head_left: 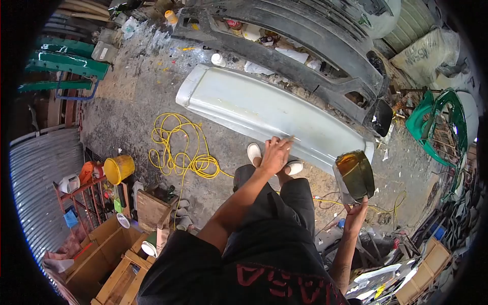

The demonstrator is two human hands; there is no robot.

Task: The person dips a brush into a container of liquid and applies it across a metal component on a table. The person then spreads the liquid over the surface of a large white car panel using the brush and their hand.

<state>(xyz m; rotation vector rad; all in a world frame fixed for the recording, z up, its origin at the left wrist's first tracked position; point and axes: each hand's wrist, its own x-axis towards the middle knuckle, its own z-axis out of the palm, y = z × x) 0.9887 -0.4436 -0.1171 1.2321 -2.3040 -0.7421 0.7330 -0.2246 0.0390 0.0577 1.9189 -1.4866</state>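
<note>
My left hand (276, 154) reaches over the near edge of a long pale grey-white panel (244, 99), shaped like a vehicle bumper. Its fingers point towards the panel, some of them bent, and nothing shows in them. Whether the fingertips touch the surface I cannot tell. At the panel's right end, my right hand (355, 213) grips the lower edge of a cut-open plastic container (356, 175). The container is tilted, its inside amber and dark olive; what it contains is unclear.
A large dark bumper (284, 51) lies beyond the panel. Coiled yellow hose or cable (201, 165) is on the floor at left, near a yellow bucket (119, 169). Green parts (66, 66) stand at far left, and a green frame (439, 127) at right. Wooden boxes (109, 244) sit lower left.
</note>
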